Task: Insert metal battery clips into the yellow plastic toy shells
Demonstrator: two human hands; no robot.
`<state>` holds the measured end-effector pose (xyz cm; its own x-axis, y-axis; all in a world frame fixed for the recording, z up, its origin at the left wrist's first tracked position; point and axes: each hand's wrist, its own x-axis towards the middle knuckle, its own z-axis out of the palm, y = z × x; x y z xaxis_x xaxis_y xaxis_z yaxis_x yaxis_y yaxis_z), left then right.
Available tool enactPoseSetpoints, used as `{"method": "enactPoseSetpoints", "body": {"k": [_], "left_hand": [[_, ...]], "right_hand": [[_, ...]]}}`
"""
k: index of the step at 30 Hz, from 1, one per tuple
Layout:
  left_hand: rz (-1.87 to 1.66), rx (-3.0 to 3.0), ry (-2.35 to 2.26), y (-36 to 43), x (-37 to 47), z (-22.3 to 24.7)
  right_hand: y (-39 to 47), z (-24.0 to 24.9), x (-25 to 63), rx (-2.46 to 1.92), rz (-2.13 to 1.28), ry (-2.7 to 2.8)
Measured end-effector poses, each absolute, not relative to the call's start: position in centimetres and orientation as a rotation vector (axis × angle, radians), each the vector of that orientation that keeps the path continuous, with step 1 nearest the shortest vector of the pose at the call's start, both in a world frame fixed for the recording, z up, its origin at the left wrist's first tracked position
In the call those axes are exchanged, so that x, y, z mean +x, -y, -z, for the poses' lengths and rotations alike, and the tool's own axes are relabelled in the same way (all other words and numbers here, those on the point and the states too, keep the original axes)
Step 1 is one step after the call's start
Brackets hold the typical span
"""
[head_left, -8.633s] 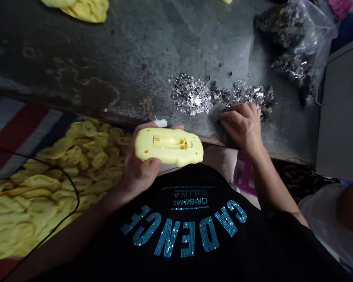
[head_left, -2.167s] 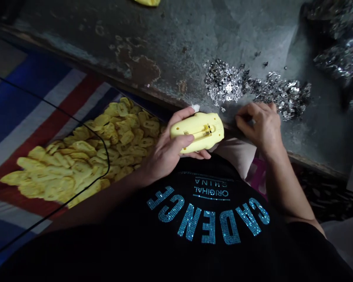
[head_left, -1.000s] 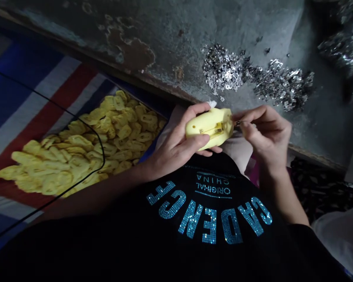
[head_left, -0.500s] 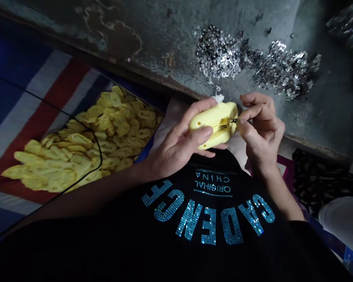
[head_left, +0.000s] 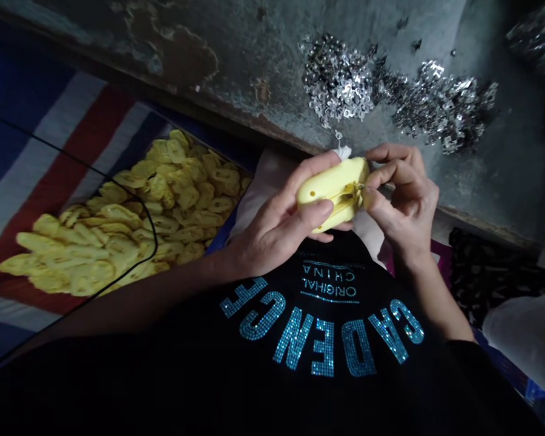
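The yellow plastic shell [head_left: 333, 174] is smooth and rounded, with a long recess [head_left: 344, 201] open along its upper face and small round holes near one end. It sits tilted in the left hand [head_left: 279, 224]. At the recess's other end, a tiny metal piece [head_left: 360, 187] touches the shell, pinched by the right hand [head_left: 404, 203], its shape mostly hidden.

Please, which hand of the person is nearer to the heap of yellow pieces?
The left hand: it grips a yellow case just right of the heap; the right hand is farther right, at the case's other end.
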<state>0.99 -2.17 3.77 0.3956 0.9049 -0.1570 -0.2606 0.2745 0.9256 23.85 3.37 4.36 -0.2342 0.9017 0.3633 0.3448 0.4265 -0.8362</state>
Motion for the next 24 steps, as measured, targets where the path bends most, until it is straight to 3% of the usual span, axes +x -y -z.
{"method": "enactPoseSetpoints", "body": {"k": [24], "left_hand": [[-0.995,1.095,-0.812,2.1,1.5,-4.2]], "right_hand": [[-5.6,-5.7,25.1,-1.125,-0.942,2.033]]}}
